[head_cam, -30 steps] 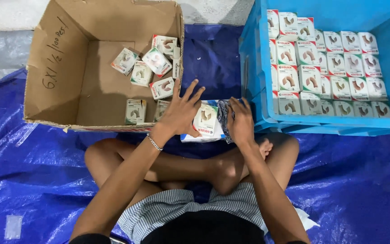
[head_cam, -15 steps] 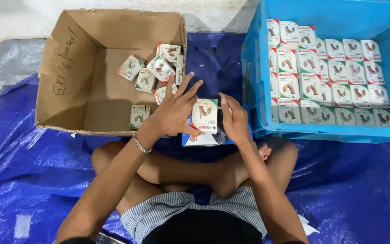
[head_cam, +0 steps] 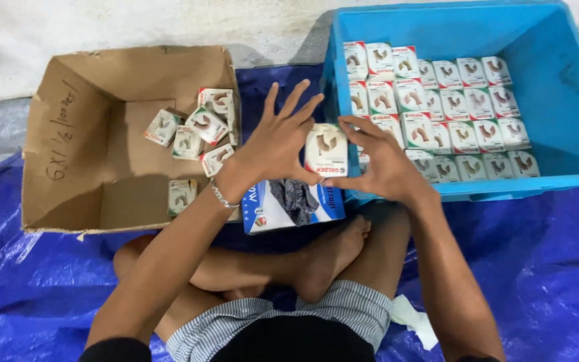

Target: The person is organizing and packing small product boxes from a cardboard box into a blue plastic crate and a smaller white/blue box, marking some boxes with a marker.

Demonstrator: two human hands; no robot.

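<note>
A: Head view, centre of the frame: both hands are on one small white carton (head_cam: 326, 149). The left hand (head_cam: 277, 144) presses its palm and thumb against the carton's left side while its fingers fan out straight, so it is mostly open. The right hand (head_cam: 378, 163) curls round the right side and bottom, fingers half closed on it.

B: And where does the carton sit?

A: In the air, just in front of the near wall of the blue plastic crate (head_cam: 557, 74) at upper right, and above a larger blue-and-white printed box (head_cam: 267, 208) resting by the person's crossed legs.

B: What makes for a good hold here?

A: I'd judge it best to keep pressure even on both sides; thin card dents easily. The splayed left fingers add little, so the thumb and palm carry that side.

B: Neighbours?

A: Neat rows of matching cartons (head_cam: 450, 100) fill the crate's left part. At upper left a cardboard box (head_cam: 68, 154) holds a loose heap of the same cartons (head_cam: 199, 131). All of it rests on a blue tarpaulin (head_cam: 537, 268).
</note>
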